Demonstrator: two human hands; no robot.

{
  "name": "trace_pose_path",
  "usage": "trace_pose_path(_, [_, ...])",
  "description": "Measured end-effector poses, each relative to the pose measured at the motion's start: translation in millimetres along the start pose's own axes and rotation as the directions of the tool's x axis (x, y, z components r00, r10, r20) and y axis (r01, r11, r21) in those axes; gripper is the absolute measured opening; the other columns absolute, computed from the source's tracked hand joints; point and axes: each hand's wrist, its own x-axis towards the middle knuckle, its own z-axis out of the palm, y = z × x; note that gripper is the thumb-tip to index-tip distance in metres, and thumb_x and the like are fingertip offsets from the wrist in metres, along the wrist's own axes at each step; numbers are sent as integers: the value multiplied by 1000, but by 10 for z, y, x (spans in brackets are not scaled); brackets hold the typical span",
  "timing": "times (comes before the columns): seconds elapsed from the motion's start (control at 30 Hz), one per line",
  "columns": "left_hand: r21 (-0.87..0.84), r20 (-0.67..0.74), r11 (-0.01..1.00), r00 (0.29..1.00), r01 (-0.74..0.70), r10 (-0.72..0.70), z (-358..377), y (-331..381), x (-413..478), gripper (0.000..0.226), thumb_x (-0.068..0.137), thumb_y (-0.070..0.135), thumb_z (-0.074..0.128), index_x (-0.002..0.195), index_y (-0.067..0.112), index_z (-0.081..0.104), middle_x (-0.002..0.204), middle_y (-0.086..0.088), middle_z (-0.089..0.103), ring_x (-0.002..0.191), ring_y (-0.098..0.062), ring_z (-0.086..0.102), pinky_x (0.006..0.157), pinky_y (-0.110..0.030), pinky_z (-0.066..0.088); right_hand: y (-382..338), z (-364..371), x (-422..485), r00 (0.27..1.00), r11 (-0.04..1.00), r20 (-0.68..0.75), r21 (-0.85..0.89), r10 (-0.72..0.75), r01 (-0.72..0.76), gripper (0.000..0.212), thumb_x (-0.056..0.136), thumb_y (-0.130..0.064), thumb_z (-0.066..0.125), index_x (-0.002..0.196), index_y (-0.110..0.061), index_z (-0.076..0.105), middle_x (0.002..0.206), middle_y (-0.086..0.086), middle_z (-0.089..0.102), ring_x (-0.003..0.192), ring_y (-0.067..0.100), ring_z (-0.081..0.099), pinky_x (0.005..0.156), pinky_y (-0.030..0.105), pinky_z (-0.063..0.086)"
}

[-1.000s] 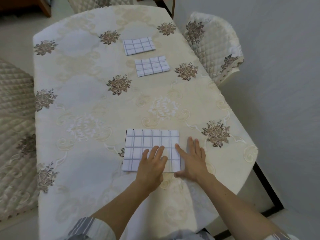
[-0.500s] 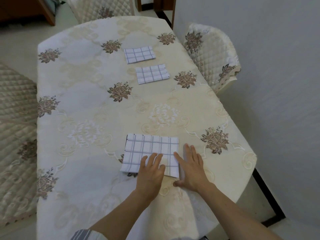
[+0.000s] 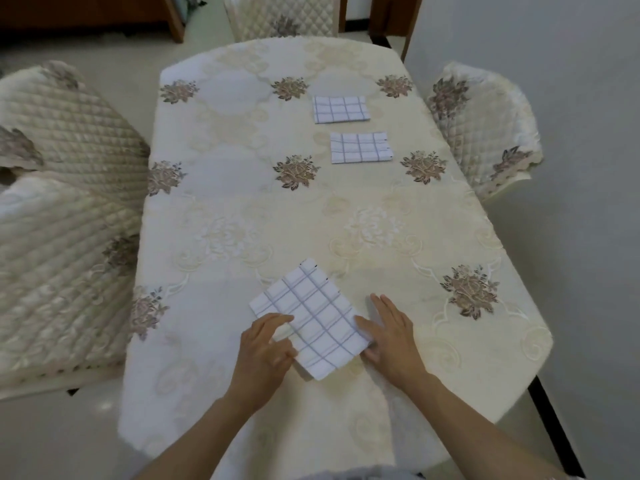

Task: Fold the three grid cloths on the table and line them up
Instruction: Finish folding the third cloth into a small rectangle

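Three white cotton cloths with a thin grey grid lie on the cream floral-embroidered tablecloth (image 3: 221,188): two folded rectangles, the far folded cloth (image 3: 341,109) and the middle folded cloth (image 3: 361,147), sit near each other toward the far right. Nearest, the folded near cloth (image 3: 311,315) lies turned diagonally. The left hand (image 3: 265,348) pinches its lower left edge with curled fingers, while the right hand (image 3: 389,336) lies flat, fingers spread, against its right edge.

Three white grid cloths, all folded flat. Near cloth (image 3: 310,318) sits skewed diagonally by the worktop's near edge. Middle cloth (image 3: 361,147) and far cloth (image 3: 340,109) lie squared, just apart, toward the far right corner.
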Motion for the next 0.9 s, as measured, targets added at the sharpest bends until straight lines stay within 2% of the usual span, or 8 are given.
trace_pose_path(0.13, [-48, -83, 999, 996, 13, -16, -107, -79, -186, 7, 76, 27, 66, 69, 27, 65, 131, 6, 56, 126, -15, 44, 91, -31, 36, -138, 47, 32, 997, 996, 9, -30, -81, 81, 27, 67, -20, 82, 86, -35, 71, 147, 11, 45, 140, 29, 30, 99, 45, 34])
trace_pose_path(0.2, [-54, -93, 998, 995, 42, -47, -144, -144, -257, 5, 75, 27, 65, 70, 28, 65, 130, 6, 57, 125, -17, 45, 91, -33, 38, -230, 36, 44, 994, 993, 20, -45, -109, 110, 23, 66, -18, 82, 77, -35, 72, 145, 7, 48, 138, 29, 34, 98, 42, 34])
trace_pose_path(0.3, [-13, -68, 997, 995, 76, -77, -157, -295, -353, 5, 71, 24, 69, 74, 28, 67, 130, 6, 57, 127, -19, 46, 87, -37, 40, -318, 42, 16, 988, 986, 37, -63, -151, 153, 17, 67, -23, 78, 76, -35, 70, 143, 4, 49, 139, 27, 36, 98, 39, 33])
trace_pose_path(0.5, [123, 0, 988, 996, 93, -94, -102, -471, -486, 25, 69, 30, 79, 92, 24, 70, 132, -3, 56, 123, -28, 50, 89, -42, 42, -453, 81, -143, 980, 979, 39, -36, -197, 198, 8, 70, -28, 61, 75, -32, 66, 144, 5, 49, 139, 27, 36, 99, 35, 27])
trace_pose_path(0.6, [148, 8, 986, 996, 82, -84, -66, -509, -508, 21, 75, 33, 75, 93, 25, 70, 135, -3, 54, 126, -28, 47, 91, -42, 40, -479, 105, -197, 977, 977, 24, -19, -210, 210, 5, 72, -27, 63, 74, -31, 65, 142, 6, 50, 139, 25, 36, 99, 31, 26])
trace_pose_path(0.73, [154, -30, 983, 995, 97, -94, -49, -534, -511, 11, 82, 35, 67, 87, 27, 71, 136, -1, 54, 127, -26, 45, 92, -40, 38, -459, 129, -194, 978, 977, 5, 33, -210, 210, 24, 67, -18, 74, 83, -32, 63, 142, 5, 50, 139, 21, 35, 101, 38, 34])
trace_pose_path(0.83, [133, -53, 985, 993, 114, -108, -28, -546, -517, 12, 84, 35, 62, 86, 28, 72, 134, 0, 55, 126, -26, 45, 90, -39, 38, -441, 132, -175, 981, 980, 23, 42, -194, 193, 59, 62, -16, 76, 117, -31, 59, 145, 6, 46, 138, 26, 38, 104, 38, 32])
trace_pose_path(0.9, [115, -62, 986, 991, 125, -118, -15, -549, -513, 12, 84, 34, 61, 86, 28, 71, 134, -1, 56, 126, -25, 45, 89, -37, 38, -415, 113, -151, 985, 987, 67, 15, -161, 161, 75, 63, -21, 79, 132, -30, 51, 149, 6, 41, 139, 25, 35, 104, 37, 30])
